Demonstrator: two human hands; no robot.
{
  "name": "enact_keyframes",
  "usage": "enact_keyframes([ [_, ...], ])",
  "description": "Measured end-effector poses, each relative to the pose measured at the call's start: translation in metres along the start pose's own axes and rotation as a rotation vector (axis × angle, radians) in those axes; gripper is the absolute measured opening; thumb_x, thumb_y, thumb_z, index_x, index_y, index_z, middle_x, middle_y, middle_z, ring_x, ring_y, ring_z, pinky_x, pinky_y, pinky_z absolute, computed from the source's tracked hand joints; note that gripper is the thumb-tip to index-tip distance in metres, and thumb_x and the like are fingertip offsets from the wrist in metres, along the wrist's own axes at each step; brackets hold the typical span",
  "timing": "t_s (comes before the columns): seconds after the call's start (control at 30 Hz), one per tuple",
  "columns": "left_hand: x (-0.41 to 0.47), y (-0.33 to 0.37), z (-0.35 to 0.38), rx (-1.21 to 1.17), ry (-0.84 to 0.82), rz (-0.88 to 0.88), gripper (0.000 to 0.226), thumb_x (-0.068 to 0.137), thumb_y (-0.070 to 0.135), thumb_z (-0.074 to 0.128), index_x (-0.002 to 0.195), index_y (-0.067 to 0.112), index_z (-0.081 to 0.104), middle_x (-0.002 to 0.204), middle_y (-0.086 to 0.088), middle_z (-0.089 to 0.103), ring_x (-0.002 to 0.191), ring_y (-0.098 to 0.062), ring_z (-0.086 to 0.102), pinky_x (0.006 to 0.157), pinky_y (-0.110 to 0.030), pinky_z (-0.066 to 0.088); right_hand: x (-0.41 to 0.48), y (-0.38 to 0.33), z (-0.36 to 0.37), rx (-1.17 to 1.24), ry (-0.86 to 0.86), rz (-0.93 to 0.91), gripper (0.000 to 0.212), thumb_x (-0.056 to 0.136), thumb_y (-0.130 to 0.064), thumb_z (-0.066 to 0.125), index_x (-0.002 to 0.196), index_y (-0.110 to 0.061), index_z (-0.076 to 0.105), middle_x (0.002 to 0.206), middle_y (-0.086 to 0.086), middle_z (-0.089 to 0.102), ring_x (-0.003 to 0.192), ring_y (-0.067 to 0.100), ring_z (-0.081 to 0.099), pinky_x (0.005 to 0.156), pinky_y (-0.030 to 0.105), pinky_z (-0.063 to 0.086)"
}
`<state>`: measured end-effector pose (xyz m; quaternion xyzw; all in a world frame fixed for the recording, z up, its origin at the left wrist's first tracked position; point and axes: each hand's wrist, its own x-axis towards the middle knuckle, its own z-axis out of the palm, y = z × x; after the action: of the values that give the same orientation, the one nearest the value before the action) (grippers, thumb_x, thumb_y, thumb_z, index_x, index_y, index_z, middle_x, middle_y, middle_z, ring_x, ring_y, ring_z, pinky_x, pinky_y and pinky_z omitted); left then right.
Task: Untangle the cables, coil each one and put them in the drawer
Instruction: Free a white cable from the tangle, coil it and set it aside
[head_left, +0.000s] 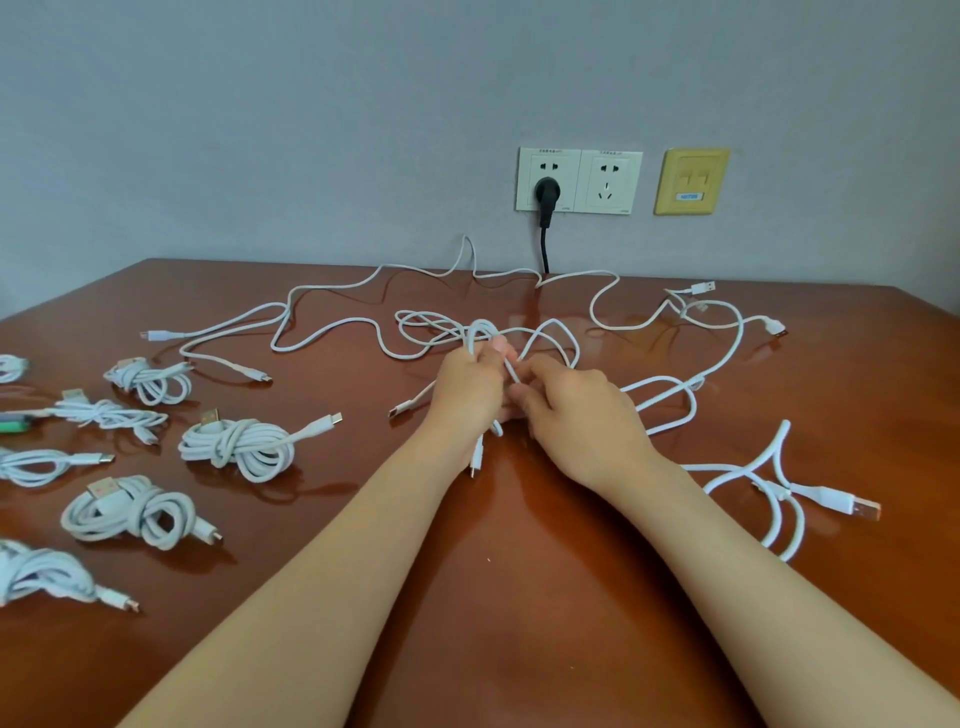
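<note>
Loose white USB cables (597, 306) lie tangled across the middle and right of the brown table (519, 597). My left hand (467, 389) grips a bunch of white cable loops (480, 332) that stick up above its fingers; a plug end hangs below it. My right hand (576, 410) is right beside it and pinches a strand of the same cable (511, 371) between thumb and fingers. Several coiled white cables (236, 441) lie in rows on the left side of the table. No drawer is in view.
On the wall behind the table are white sockets (579, 179) with a black plug (545, 195) and its cord, and a yellow network plate (691, 182). A green object (13, 426) lies at the left edge. A white cable with an orange-tipped plug (831, 501) lies on the right.
</note>
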<state>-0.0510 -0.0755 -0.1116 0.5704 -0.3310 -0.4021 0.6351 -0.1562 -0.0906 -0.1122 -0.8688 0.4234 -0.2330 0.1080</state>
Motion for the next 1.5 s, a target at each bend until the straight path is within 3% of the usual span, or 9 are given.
enact_keyframes([
  [0.2, 0.001, 0.012, -0.015, -0.319, 0.025, -0.100, 0.027, 0.103, 0.022, 0.032, 0.082, 0.012, 0.045, 0.074, -0.009, 0.070, 0.057, -0.017, 0.066, 0.061, -0.029, 0.055, -0.001, 0.002, -0.005, -0.127, -0.032, -0.061, 0.023, 0.097, -0.027, 0.037, 0.109, -0.021, 0.055, 0.100, 0.004, 0.067, 0.102, 0.030, 0.055, 0.074, 0.032, 0.034],
  [0.3, 0.008, 0.015, -0.022, -0.433, 0.085, -0.142, 0.031, 0.104, 0.020, 0.031, 0.077, 0.012, 0.044, 0.052, 0.000, 0.054, 0.035, -0.009, 0.054, 0.047, -0.022, 0.052, -0.001, 0.004, -0.006, -0.124, -0.078, -0.057, 0.027, 0.097, -0.035, 0.040, 0.094, -0.018, 0.061, 0.089, 0.002, 0.069, 0.097, 0.025, 0.057, 0.077, 0.032, 0.035],
  [0.4, 0.011, 0.016, -0.022, -0.465, 0.098, -0.179, 0.034, 0.104, 0.019, 0.026, 0.072, 0.015, 0.039, 0.033, 0.009, 0.030, 0.023, -0.004, 0.024, 0.033, -0.009, 0.025, -0.002, 0.000, -0.007, -0.124, -0.096, -0.093, 0.033, 0.095, -0.043, 0.042, 0.088, -0.017, 0.062, 0.083, 0.000, 0.068, 0.093, 0.023, 0.058, 0.086, 0.033, 0.037],
  [0.6, 0.016, 0.016, -0.032, -0.220, 0.158, -0.153, 0.034, 0.102, 0.019, 0.028, 0.071, 0.017, 0.041, 0.048, 0.005, 0.030, 0.025, -0.004, 0.017, 0.033, -0.008, 0.015, -0.004, -0.001, -0.018, 0.012, -0.007, -0.161, 0.013, 0.090, -0.031, 0.054, 0.077, -0.026, 0.056, 0.065, -0.015, 0.050, 0.076, 0.013, 0.046, 0.085, 0.031, 0.035],
  [0.9, 0.007, 0.007, -0.018, 0.219, -0.142, -0.149, 0.056, 0.094, 0.060, 0.026, 0.067, 0.013, 0.043, 0.041, 0.002, 0.035, 0.027, -0.007, 0.027, 0.038, -0.015, 0.024, -0.001, 0.000, -0.012, 0.335, 0.086, -0.237, 0.012, 0.084, -0.013, 0.065, 0.076, -0.022, 0.067, 0.074, -0.016, 0.059, 0.079, 0.014, 0.057, 0.077, 0.033, 0.045],
  [1.07, 0.000, 0.008, -0.012, 0.152, -0.390, -0.250, 0.077, 0.077, 0.079, 0.005, 0.064, 0.015, 0.044, 0.042, 0.001, 0.033, 0.031, -0.006, 0.021, 0.040, -0.009, 0.016, 0.000, 0.000, -0.011, 0.506, 0.125, -0.117, 0.021, 0.078, -0.024, 0.072, 0.077, -0.028, 0.051, 0.059, -0.010, 0.062, 0.067, 0.017, 0.067, 0.072, 0.045, 0.053],
  [1.17, 0.000, 0.008, -0.010, 0.133, -0.504, -0.301, 0.084, 0.069, 0.083, -0.001, 0.052, 0.014, 0.044, 0.042, -0.002, 0.038, 0.028, -0.005, 0.022, 0.039, -0.010, 0.014, 0.001, 0.003, -0.013, 0.567, 0.139, -0.027, 0.031, 0.075, -0.024, 0.075, 0.079, -0.025, 0.044, 0.051, -0.019, 0.054, 0.049, 0.001, 0.061, 0.062, 0.029, 0.050],
  [1.3, -0.007, 0.009, -0.007, 0.198, -0.644, -0.256, 0.060, 0.069, 0.078, 0.021, 0.072, 0.022, 0.044, 0.040, 0.002, 0.033, 0.028, -0.003, 0.021, 0.038, -0.011, 0.015, 0.003, 0.006, -0.013, 0.465, 0.196, -0.048, 0.026, 0.079, -0.010, 0.066, 0.075, -0.026, 0.045, 0.071, -0.010, 0.051, 0.059, 0.001, 0.048, 0.056, 0.017, 0.034],
  [1.5, -0.012, 0.009, -0.013, 0.250, -0.713, -0.183, 0.037, 0.078, 0.054, 0.045, 0.073, 0.018, 0.037, 0.037, 0.008, 0.026, 0.033, -0.003, 0.021, 0.035, -0.015, 0.021, 0.008, 0.012, -0.008, 0.619, 0.177, -0.046, 0.023, 0.089, -0.009, 0.052, 0.074, -0.026, 0.048, 0.078, 0.002, 0.054, 0.062, 0.006, 0.050, 0.060, 0.021, 0.041],
])
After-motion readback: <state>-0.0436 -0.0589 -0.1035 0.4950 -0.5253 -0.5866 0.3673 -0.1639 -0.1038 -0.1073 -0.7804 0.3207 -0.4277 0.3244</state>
